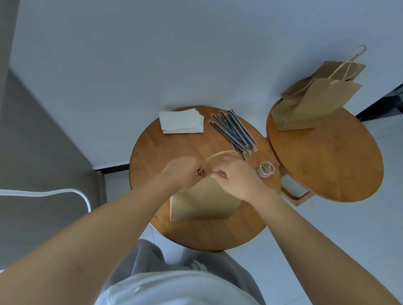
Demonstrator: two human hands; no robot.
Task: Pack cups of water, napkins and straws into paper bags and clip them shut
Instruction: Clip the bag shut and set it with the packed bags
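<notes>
A brown paper bag (203, 201) stands on the near round wooden table (151, 147). My left hand (181, 171) and my right hand (238, 178) pinch its top edge from either side, just below its twine handle (220, 154). The bag's mouth is hidden behind my fingers, and I cannot tell whether a clip is between them. A stack of white napkins (181, 121) lies at the table's far left. A bundle of dark wrapped straws (234, 132) lies at the far right. A small clear jar of coloured paper clips (266, 169) stands right of my right hand.
A second round wooden table (329, 164) on the right carries two brown paper bags (316, 99) with handles, the front one clipped at the top. A white wall is behind both tables. A white cable (44, 193) runs at the left. No cups are in view.
</notes>
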